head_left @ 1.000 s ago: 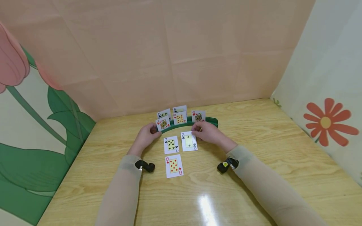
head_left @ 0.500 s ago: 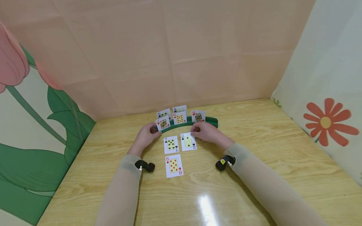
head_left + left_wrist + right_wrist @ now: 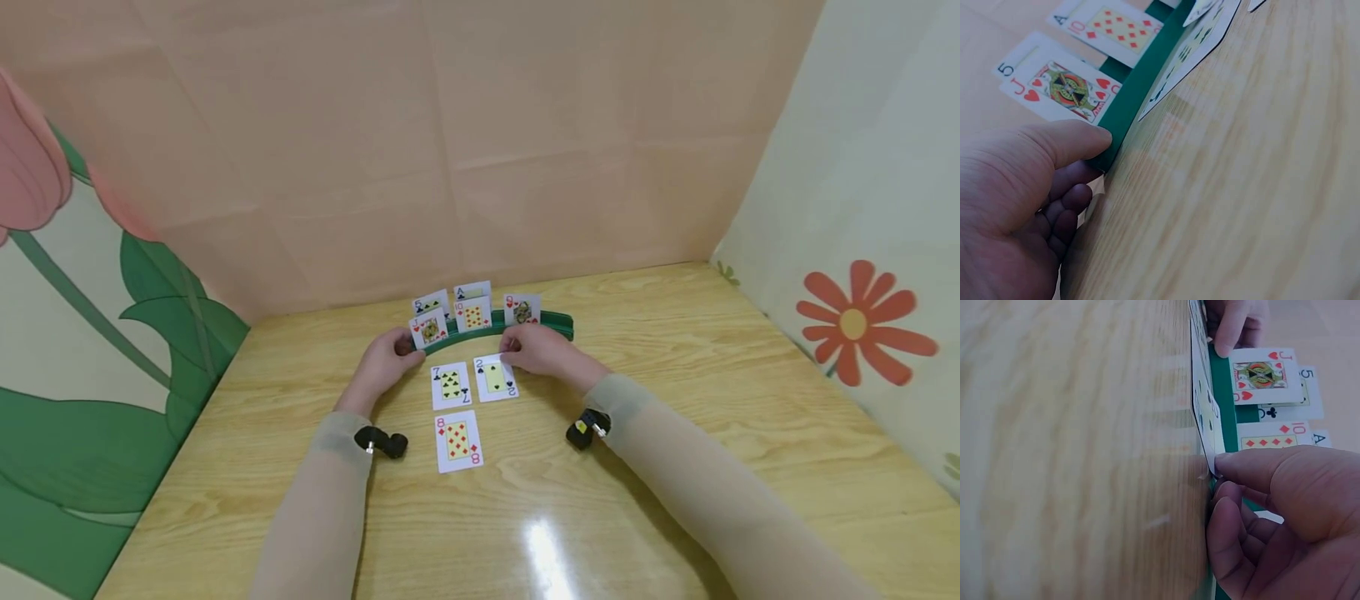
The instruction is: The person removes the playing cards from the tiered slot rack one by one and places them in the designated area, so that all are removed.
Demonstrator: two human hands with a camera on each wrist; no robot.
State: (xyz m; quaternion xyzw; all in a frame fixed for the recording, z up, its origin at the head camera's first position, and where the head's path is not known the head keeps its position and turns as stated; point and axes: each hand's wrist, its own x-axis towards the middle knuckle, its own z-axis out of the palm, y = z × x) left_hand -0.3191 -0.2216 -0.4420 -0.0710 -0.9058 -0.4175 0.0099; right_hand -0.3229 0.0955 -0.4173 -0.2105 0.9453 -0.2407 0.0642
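My left hand (image 3: 384,363) grips the left end of a curved green card holder (image 3: 557,322), thumb on its front face in the left wrist view. My right hand (image 3: 545,349) pinches the two of spades (image 3: 493,377) at its upper right edge, between thumb and fingers. That card lies low over the table, just right of the seven of clubs (image 3: 450,386). Upright in the holder stand the jack of hearts (image 3: 429,330), ten of diamonds (image 3: 473,314) and queen of hearts (image 3: 522,310). Behind them, partly hidden, are the five of clubs (image 3: 1005,69) and an ace (image 3: 472,290).
Nearer the person, the eight of diamonds (image 3: 459,442) lies face up on the wooden table (image 3: 645,533). A pink cloth wall (image 3: 360,150) rises behind the holder, with painted flower panels at both sides.
My right hand has shifted slightly left, and the two of spades has moved slightly with it. The left hand keeps its grip on the holder. The head view has turned a little.
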